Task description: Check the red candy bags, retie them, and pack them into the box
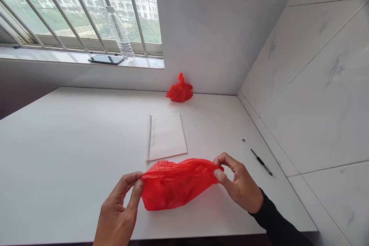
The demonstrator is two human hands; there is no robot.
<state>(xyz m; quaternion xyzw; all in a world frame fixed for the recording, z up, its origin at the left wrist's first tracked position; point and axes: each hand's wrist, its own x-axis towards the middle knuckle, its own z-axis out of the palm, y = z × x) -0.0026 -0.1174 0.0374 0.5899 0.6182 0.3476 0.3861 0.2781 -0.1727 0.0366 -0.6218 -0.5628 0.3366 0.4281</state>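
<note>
A red plastic bag [175, 186] is stretched sideways between my two hands, low over the front of the white table. My left hand [121, 207] pinches its left upper corner between thumb and fingers. At the opposite corner, my right hand [238, 182], below a black sleeve, grips the bag the same way. The plastic is thin and creased along the top edge; darker patches show through it, but I cannot make out what causes them. Just behind the bag lies an open notepad [167, 136] with handwriting along the left of its page.
A knotted red bag [180, 91] sits against the wall at the table's [72, 153] back edge. To the right lie a pen [261, 162] and its small black cap [243, 140]. On the windowsill are a water bottle [121, 36] and a phone [106, 59].
</note>
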